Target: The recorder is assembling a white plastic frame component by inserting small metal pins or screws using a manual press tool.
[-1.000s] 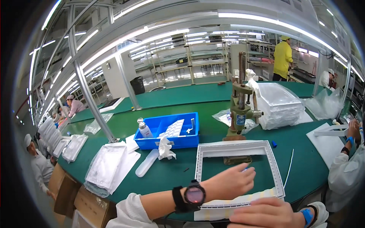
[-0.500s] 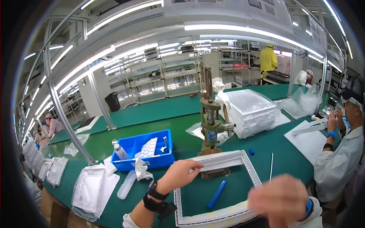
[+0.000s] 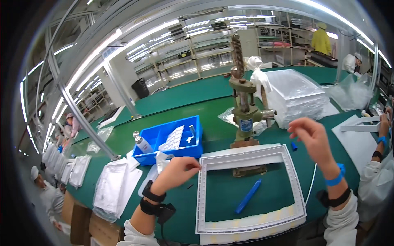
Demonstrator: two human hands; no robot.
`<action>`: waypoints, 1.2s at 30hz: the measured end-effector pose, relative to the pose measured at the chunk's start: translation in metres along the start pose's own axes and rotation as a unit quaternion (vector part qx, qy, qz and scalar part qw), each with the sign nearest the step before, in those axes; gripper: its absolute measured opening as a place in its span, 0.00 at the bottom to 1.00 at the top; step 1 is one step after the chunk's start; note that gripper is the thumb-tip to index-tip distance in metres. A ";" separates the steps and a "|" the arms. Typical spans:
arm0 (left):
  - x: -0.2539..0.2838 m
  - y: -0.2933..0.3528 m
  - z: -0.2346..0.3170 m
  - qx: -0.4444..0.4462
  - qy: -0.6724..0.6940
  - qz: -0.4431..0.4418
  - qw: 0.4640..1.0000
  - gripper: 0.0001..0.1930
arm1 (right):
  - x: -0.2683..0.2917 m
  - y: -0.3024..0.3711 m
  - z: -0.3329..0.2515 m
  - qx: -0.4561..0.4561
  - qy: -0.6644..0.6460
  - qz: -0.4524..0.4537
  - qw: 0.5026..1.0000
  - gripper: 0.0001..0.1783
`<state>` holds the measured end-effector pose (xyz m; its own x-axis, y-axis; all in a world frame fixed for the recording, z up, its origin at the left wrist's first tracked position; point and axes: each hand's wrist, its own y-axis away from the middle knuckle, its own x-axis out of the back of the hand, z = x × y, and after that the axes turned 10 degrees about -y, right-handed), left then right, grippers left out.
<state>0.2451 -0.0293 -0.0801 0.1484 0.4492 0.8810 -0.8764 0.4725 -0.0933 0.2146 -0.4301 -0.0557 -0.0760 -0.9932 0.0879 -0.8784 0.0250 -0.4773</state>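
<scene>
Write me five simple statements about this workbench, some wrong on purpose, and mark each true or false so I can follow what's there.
1. The blue stick lies within the opening of the white frame. True.
2. The right hand is holding the blue stick. False: the right hand is apart from it.
3. A bottle is in the blue tray. True.
4. The blue tray stands to the right of the green press. False: it is to the left of the green press.
5. A plastic-wrapped stack stands to the right of the green press. True.
</scene>
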 end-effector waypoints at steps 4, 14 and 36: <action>-0.028 0.037 -0.063 0.054 -0.058 -0.002 0.997 0.12 | 0.005 -0.034 -0.010 -0.002 -0.012 0.017 1.000 0.12; -0.076 0.062 -0.079 0.037 -0.194 0.080 0.977 0.09 | -0.065 -0.148 0.002 0.135 0.013 0.095 0.986 0.16; -0.102 -0.111 0.009 -0.004 0.203 0.104 0.974 0.11 | -0.085 -0.203 0.000 0.102 0.120 0.166 0.973 0.22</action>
<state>0.3230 -0.1344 -0.1555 0.1379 0.7981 0.5866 -0.9032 0.3444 -0.2561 0.3997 -0.3509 0.0340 -0.4701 -0.8781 0.0891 -0.6759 0.2932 -0.6762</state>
